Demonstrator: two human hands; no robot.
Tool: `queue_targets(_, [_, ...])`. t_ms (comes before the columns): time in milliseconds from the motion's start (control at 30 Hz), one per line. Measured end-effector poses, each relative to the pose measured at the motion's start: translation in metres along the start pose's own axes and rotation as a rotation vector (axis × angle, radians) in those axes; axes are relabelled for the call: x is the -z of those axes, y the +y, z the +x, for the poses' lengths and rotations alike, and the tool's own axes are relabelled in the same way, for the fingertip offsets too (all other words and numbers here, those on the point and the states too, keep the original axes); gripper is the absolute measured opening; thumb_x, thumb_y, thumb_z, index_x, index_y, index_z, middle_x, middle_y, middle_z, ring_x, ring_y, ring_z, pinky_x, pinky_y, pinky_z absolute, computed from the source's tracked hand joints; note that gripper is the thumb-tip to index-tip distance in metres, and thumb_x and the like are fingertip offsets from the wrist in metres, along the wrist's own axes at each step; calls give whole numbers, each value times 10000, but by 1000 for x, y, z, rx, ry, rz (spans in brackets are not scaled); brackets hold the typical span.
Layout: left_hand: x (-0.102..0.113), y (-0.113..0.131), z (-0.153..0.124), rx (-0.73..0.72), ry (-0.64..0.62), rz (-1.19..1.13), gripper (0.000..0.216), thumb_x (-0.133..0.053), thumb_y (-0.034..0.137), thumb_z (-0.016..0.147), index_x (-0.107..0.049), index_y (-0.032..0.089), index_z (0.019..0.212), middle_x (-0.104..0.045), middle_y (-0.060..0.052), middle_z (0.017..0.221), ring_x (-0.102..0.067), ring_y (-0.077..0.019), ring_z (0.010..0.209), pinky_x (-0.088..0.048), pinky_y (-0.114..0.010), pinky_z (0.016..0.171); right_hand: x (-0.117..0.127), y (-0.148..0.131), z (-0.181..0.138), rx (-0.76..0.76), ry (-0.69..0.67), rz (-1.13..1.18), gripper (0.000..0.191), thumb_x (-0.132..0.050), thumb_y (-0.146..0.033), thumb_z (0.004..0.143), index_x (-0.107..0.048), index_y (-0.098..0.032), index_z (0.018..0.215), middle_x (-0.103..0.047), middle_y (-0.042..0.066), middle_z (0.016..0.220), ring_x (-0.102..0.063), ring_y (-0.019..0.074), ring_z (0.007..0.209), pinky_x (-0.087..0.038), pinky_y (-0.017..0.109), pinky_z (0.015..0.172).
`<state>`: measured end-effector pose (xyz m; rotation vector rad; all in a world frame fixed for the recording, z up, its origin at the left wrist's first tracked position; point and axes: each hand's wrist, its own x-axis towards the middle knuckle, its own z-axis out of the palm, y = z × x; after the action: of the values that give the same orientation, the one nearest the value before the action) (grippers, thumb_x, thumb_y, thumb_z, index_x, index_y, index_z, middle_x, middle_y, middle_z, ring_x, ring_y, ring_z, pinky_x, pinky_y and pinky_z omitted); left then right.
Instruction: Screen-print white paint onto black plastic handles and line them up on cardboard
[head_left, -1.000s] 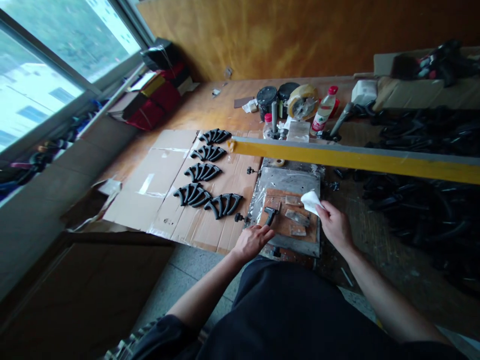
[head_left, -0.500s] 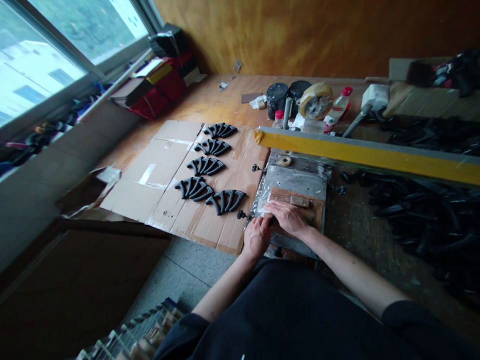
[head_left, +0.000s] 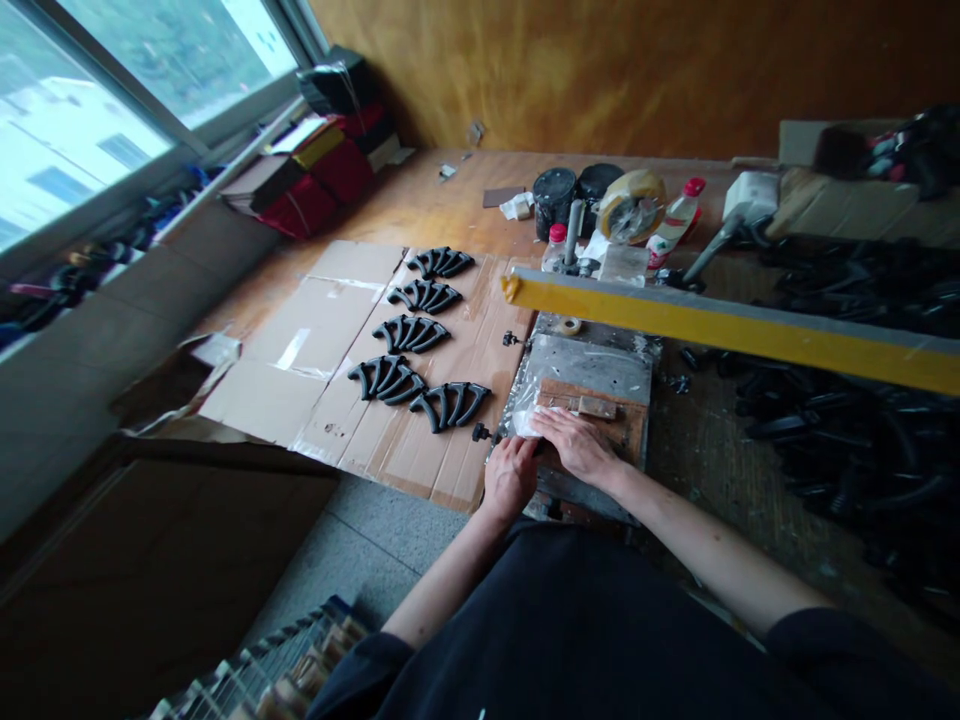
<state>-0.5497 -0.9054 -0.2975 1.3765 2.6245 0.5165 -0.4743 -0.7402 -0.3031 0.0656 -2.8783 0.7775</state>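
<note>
While both hands sit low-centre of frame on the jig (head_left: 592,365), the right hand (head_left: 581,447) lies palm-down w/ fingers spread flat, pressing a white cloth (head_left: 525,420) onto the wood block (head_left: 630,425). Left hand (head_left: 510,478) is just beside it, fingers curled over the jig's near-left edge; can't tell if it grips anything. Left of the jig, five stacks of black parts (head_left: 409,333) lie on cardboard (head_left: 315,330). Yellow bar (head_left: 735,325) crosses centre-right, above the jig. Tape roll (head_left: 634,205) & bottles (head_left: 675,225) stand upper centre.
</note>
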Motion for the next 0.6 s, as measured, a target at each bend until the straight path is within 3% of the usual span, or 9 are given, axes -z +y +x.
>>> queue_targets(200, [-1, 0, -2, 11, -5, 42, 105, -549, 199, 875, -651, 216, 893, -657, -68, 863, -586, -229, 835, -474, -349, 786, 16, 1, -20, 86, -16, -50, 416, -377, -102, 918, -653, -158, 1225, -630, 128, 1277, -558, 239, 1237, -401, 477, 1097])
queue_targets(333, [-6, -4, -3, 5, 3, 23, 172, -558, 217, 878, -659, 215, 1017, -670, -67, 911, -604, -222, 875, -483, -343, 835, 51, -3, -37, 19, 64, -8, 362, -372, -129, 930, -709, -157, 1060, -674, 129, 1198, -565, 250, 1225, -378, 473, 1107])
queue_targets(400, [-8, -7, -2, 3, 6, 13, 190, -571, 247, 880, -662, 211, 1043, -675, -69, 928, -610, -221, 882, -489, -344, 847, 67, 1, -52, -172, 177, 103, 348, -372, -174, 943, -697, -172, 1065, -681, 115, 1181, -605, 240, 1161, -427, 434, 1058])
queue_targets(500, [-6, -9, -1, 27, -8, -9, 188, -604, 250, 857, -676, 210, 1026, -682, -66, 934, -622, -218, 910, -500, -335, 846, 78, 17, -87, -584, 395, 381, 305, -447, -328, 943, -671, -197, 1101, -716, 73, 1058, -673, 227, 958, -530, 366, 868])
queue_targets(600, [4, -1, 4, 75, -34, -132, 183, -625, 269, 841, -688, 211, 1003, -689, -51, 926, -643, -192, 894, -511, -296, 809, 75, 37, -126, -926, 751, 760, 348, -631, -474, 822, -678, -200, 1032, -728, 49, 935, -680, 217, 827, -552, 312, 713])
